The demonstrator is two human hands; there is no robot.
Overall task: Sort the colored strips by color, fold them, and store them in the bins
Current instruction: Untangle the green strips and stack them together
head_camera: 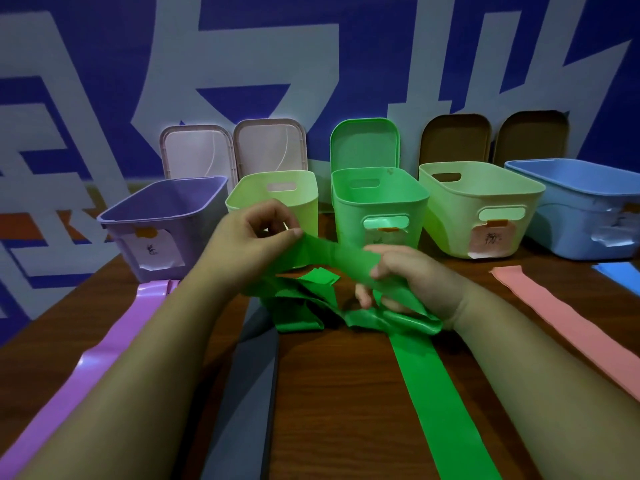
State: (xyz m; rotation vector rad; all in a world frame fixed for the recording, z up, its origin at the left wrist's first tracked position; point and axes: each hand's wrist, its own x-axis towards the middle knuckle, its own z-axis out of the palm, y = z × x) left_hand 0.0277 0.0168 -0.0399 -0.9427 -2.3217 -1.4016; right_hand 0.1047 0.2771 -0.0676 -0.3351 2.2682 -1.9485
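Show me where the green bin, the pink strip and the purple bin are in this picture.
green bin point(348, 230), head view, on its front wall, left of the handle slot.
pink strip point(554, 306), head view, on its flat middle part.
purple bin point(173, 199), head view, on its inner back wall.

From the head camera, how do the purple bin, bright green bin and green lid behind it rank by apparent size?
purple bin
bright green bin
green lid
The bins look close, and wide-angle stretching makes that pair unsure.

Indoor sorting workspace, wooden table point(332, 393), labelled bins point(349, 223), blue lettered wall point(433, 64)
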